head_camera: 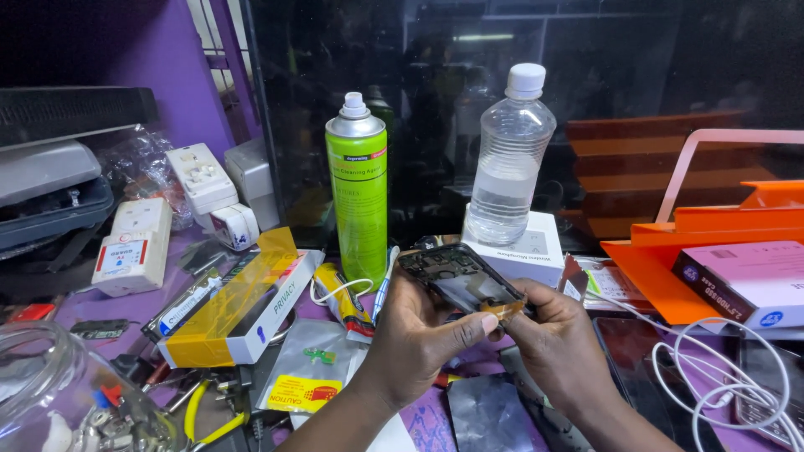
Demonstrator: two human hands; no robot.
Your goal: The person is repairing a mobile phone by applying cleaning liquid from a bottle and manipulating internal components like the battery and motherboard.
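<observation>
Here, in the head view, both hands meet at centre frame: the left hand (pixel 419 335) cradles a dark phone frame (pixel 461 278) from below, while the right hand (pixel 557 335) pinches a small amber flex strip (pixel 502 311) at its lower edge. A steady frame and a slow, flat pull would likely spare the strip. Counted on the counter (pixel 100 308): one green spray can (pixel 358 188), one clear water bottle (pixel 509 159), one white box (pixel 528 248).

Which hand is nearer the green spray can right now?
Left. The left hand grips the phone frame just below and right of the green spray can; the right hand pinches the amber strip farther right.
</observation>
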